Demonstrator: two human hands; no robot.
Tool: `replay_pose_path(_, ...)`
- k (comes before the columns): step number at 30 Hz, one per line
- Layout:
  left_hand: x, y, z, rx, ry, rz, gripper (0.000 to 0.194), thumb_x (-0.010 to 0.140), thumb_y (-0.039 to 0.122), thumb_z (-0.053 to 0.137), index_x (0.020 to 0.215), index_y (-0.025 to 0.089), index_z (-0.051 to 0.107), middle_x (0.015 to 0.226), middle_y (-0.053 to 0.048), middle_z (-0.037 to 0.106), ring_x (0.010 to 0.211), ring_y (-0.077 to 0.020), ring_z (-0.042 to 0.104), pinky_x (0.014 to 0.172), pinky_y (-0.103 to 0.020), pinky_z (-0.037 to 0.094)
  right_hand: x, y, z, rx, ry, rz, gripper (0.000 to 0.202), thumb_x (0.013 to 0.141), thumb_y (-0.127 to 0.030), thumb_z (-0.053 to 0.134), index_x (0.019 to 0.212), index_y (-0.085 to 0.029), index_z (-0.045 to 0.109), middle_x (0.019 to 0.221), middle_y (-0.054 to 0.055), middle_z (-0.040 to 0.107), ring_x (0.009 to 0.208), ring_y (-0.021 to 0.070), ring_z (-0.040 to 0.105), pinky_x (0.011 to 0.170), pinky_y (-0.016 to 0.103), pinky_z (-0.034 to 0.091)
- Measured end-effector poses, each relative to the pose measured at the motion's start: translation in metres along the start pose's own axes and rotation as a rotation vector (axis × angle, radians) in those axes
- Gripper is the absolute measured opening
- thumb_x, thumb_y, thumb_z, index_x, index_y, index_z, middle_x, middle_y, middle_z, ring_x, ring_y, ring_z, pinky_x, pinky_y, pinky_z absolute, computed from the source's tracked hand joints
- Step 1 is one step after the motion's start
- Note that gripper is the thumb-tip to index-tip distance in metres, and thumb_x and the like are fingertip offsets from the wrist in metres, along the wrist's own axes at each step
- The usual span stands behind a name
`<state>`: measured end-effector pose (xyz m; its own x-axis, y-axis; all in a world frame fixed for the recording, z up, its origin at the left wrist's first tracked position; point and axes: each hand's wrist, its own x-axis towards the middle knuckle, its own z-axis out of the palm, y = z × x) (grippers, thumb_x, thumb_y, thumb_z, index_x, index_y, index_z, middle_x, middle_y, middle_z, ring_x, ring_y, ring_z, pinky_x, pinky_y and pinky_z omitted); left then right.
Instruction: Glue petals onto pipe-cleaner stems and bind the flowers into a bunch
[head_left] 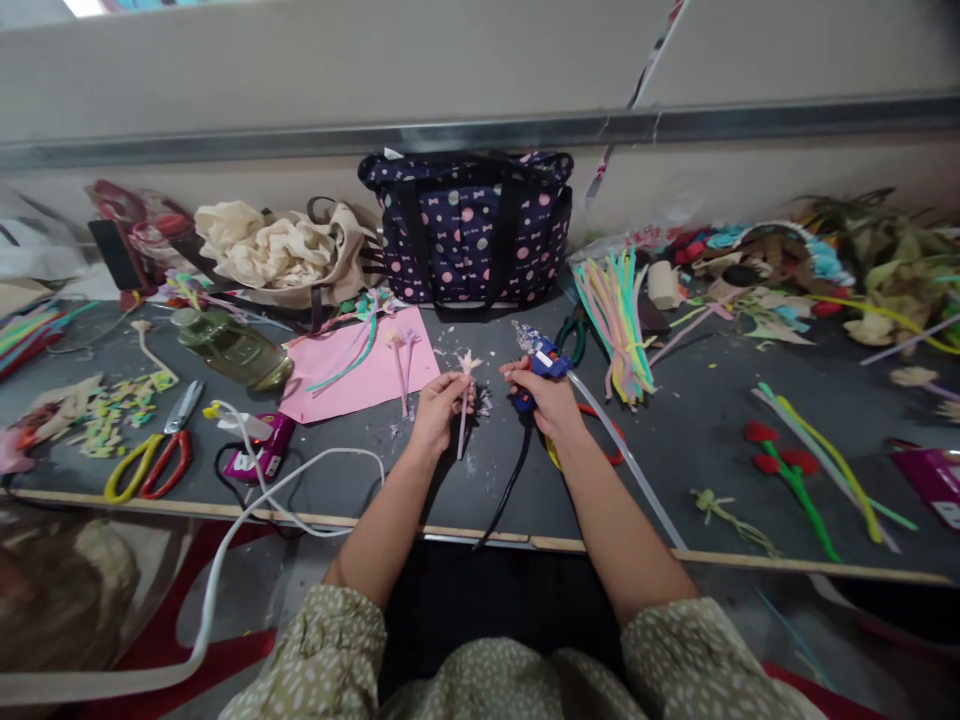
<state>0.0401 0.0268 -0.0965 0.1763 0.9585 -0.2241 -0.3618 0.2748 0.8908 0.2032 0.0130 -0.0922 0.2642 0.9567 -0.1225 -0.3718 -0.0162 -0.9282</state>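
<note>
My left hand (pixel 442 405) is closed in a pinch on a pale pink pipe-cleaner flower (pixel 468 364), its stem pointing down toward the table. To the right, my right hand (pixel 551 400) has its thumb and fingers drawn together; anything between the fingertips is too small to make out. A blue glue gun (pixel 553 362) is right behind that hand, partly covered by it, so whether the palm touches its handle is unclear. A long clear glue stick (pixel 626 455) sticks out of its back. Two similar flowers (pixel 403 350) lie on a pink sheet (pixel 330 375).
Scissors (pixel 176 440), a purple box (pixel 262 450) with a white cable, and a bottle (pixel 232 345) are at left. A patterned bag (pixel 480 230) stands behind. Bundled pipe cleaners (pixel 619 325) and a red pipe-cleaner flower (pixel 784 465) lie at right. A black cord (pixel 510 490) crosses the table's front edge.
</note>
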Motion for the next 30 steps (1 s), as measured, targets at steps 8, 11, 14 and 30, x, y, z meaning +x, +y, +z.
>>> replay_pose_path(8,-0.001,0.000,0.001,0.036,0.001,-0.055,0.028,0.062,0.033,0.080,0.075,0.014,0.065,0.061,0.000,0.061,0.050,-0.0083,0.055,0.044,-0.018,0.043,-0.003,-0.001,-0.001,-0.092,0.048,-0.102,0.027,0.061,-0.036,0.075,0.076,-0.021,0.058,0.075,-0.002,0.062,0.060,0.0097,0.053,0.051,0.021,0.043)
replay_pose_path(11,-0.001,-0.002,0.001,0.057,-0.004,-0.047,0.025,0.063,0.032,0.078,0.072,0.015,0.064,0.057,0.001,0.058,0.047,-0.0076,0.053,0.042,-0.017,0.040,-0.005,-0.003,0.000,-0.141,0.032,-0.125,0.025,0.063,-0.037,0.073,0.076,-0.021,0.058,0.070,-0.004,0.057,0.054,0.0082,0.046,0.048,0.022,0.039)
replay_pose_path(14,-0.002,-0.002,0.002,0.086,-0.017,-0.054,0.022,0.063,0.031,0.076,0.070,0.015,0.064,0.055,0.001,0.057,0.045,-0.0071,0.050,0.042,-0.017,0.039,-0.008,-0.007,0.000,-0.279,0.025,-0.153,0.019,0.067,-0.035,0.068,0.076,-0.021,0.058,0.067,-0.004,0.055,0.052,0.0086,0.043,0.050,0.024,0.039)
replay_pose_path(30,-0.009,-0.001,0.006,0.243,-0.069,-0.055,0.010,0.065,0.026,0.066,0.067,0.016,0.067,0.051,0.001,0.057,0.042,-0.0076,0.048,0.044,-0.018,0.037,-0.010,-0.008,-0.009,-0.813,-0.097,-0.400,0.015,0.076,-0.034,0.060,0.088,-0.025,0.057,0.075,-0.002,0.059,0.066,0.0151,0.056,0.067,0.028,0.047)
